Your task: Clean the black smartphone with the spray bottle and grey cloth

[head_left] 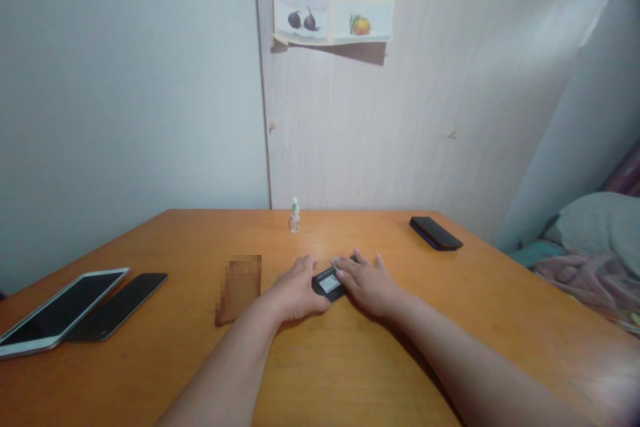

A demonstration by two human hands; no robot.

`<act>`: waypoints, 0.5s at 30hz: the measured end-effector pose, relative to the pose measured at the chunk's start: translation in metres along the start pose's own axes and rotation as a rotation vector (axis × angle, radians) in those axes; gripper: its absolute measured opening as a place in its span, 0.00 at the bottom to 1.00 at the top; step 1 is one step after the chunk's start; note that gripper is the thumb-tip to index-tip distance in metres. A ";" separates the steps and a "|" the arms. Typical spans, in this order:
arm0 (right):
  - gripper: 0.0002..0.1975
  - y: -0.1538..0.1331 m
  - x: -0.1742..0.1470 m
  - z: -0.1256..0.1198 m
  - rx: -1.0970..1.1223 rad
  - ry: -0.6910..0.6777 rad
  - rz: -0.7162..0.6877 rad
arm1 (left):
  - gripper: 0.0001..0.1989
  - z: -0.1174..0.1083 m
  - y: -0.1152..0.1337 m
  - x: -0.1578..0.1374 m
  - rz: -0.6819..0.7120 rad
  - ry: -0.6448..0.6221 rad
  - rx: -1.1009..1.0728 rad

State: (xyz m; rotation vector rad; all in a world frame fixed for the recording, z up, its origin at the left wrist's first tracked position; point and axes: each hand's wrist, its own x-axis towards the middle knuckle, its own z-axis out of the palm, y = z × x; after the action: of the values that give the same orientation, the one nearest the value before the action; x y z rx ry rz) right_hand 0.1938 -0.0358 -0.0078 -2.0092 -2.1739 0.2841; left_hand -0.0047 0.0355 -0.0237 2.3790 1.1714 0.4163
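A flat black rectangular device [329, 283] with a white label lies on the table between my hands; its exact kind does not show. My left hand [299, 291] curves around its left end, thumb at the near edge and fingers at the far side. Over its right part rests my right hand [369, 283], palm down with fingers spread out. Near the right fingertips is a small pale thing, mostly covered and too small to make out. The device's right end is largely hidden under this hand.
On the wooden table [320, 373] stand or lie a small clear bottle [295, 217], a partly pixelated brown flat item [243, 290], a white-framed tablet [65, 310], a dark phone-like slab [120, 307] and a dark wallet-like case [435, 233]. A wall closes the far edge.
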 end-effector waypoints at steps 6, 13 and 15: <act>0.28 0.010 0.002 0.001 -0.035 0.028 0.094 | 0.40 -0.002 0.002 -0.001 -0.009 -0.015 0.024; 0.28 0.015 0.003 0.000 -0.062 0.031 0.144 | 0.41 -0.004 0.004 -0.002 -0.002 -0.021 0.033; 0.28 0.019 0.003 -0.001 -0.100 0.042 0.208 | 0.42 -0.005 0.005 -0.002 -0.002 -0.021 0.036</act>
State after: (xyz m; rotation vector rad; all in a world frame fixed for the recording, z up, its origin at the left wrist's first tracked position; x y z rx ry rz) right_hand 0.2121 -0.0317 -0.0121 -2.2782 -1.9931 0.1609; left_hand -0.0045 0.0325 -0.0170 2.4072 1.1808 0.3717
